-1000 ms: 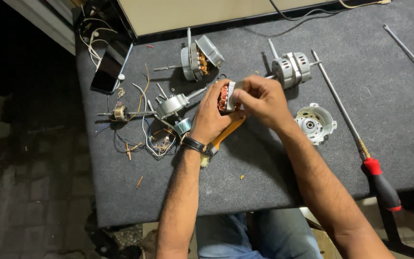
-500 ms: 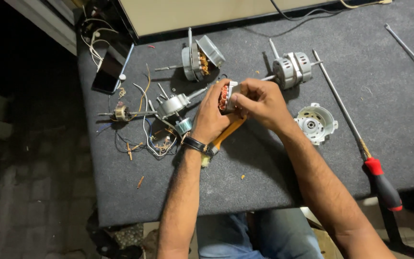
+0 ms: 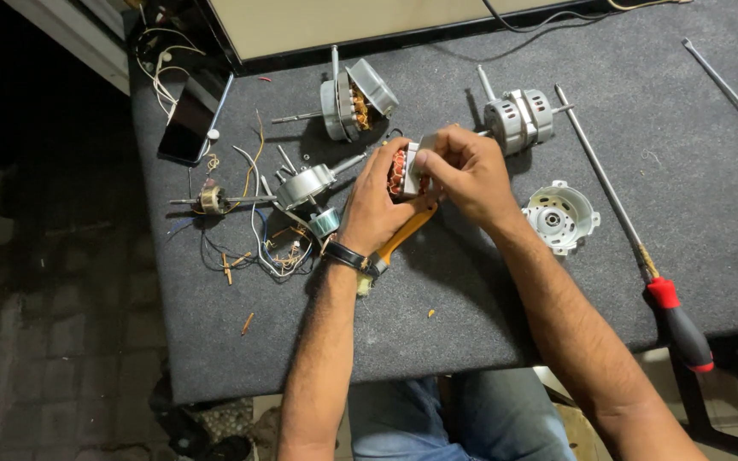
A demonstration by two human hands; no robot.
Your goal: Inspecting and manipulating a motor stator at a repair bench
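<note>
Two hands: both meet over the middle of the desk (image 3: pixel 489 307), closed together on one small motor stator (image 3: pixel 401 171).
Left hand (image 3: pixel 375 207): curled under and around the stator's near left side; a dark wristband (image 3: pixel 350 256) sits on the wrist.
Right hand (image 3: pixel 468 175): fingers bent over the stator's right side and top, pinching a pale grey piece against it; what that piece is cannot be told.
Stator: held just above the desk, copper windings showing between the fingers; most of its body is hidden by both hands.
Orange handle (image 3: pixel 403 236): pokes out beneath the left palm; its working end is covered, so the tool's kind is unclear.
Far motors: one opened fan motor (image 3: pixel 354 98) to the far left of the hands, one closed motor (image 3: pixel 518 115) just far right of them.
End cap (image 3: pixel 559 216): round, pale, lying right of the right wrist.
Long screwdriver (image 3: pixel 634 243): red grip at the near right edge, shaft running far-left.
Left clutter: rotor with shaft (image 3: pixel 305 182), loose wires (image 3: pixel 271 252), a phone (image 3: pixel 190 124) at the far left.
Cut off: more tool shafts leave the frame at far right.
</note>
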